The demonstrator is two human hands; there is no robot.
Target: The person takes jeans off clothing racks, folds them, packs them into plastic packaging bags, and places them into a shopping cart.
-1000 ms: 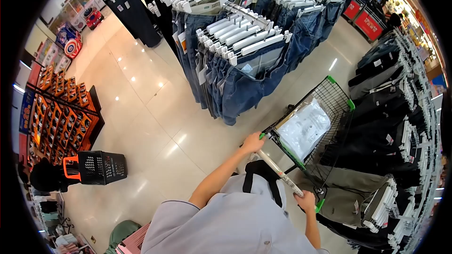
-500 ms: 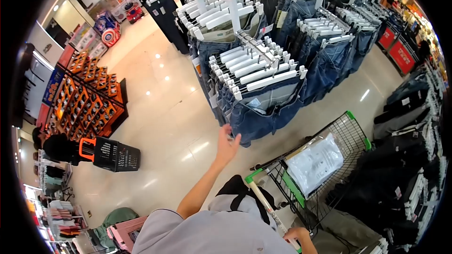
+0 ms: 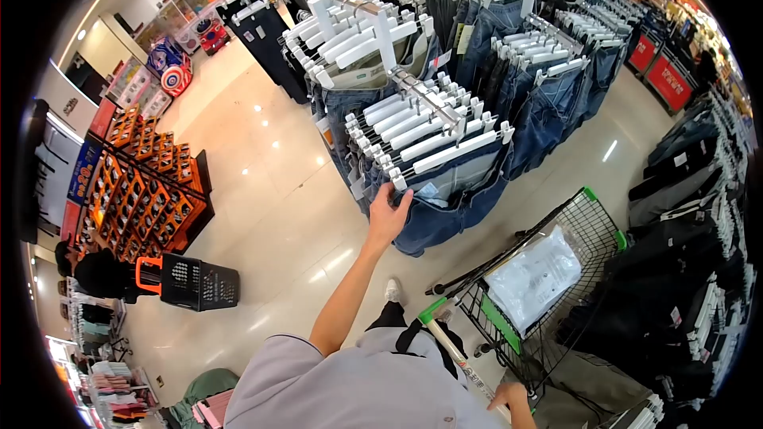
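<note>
My left hand (image 3: pixel 387 216) reaches to the near corner of a rack of blue jeans (image 3: pixel 453 218). Its thumb and fingers close around the jeans' waistband, just under the clip of a white hanger (image 3: pixel 457 151). How firmly they grip is hard to see. Low on the right, my right hand (image 3: pixel 511 396) is wrapped round the handle (image 3: pixel 469 367) of a shopping cart (image 3: pixel 589 191). A clear plastic package (image 3: pixel 534 278) with something white inside lies in the cart.
Dark trousers (image 3: pixel 675 262) hang along the right side. On the left are an orange product display (image 3: pixel 151 183), a person in black (image 3: pixel 103 274) and a black basket with an orange handle (image 3: pixel 199 282). Shiny floor (image 3: pixel 278 214) runs between.
My left hand has moved up from beside the jeans' lower part to the waistband and hanger clip. My right hand stays on the cart handle. A white shoe now shows below.
</note>
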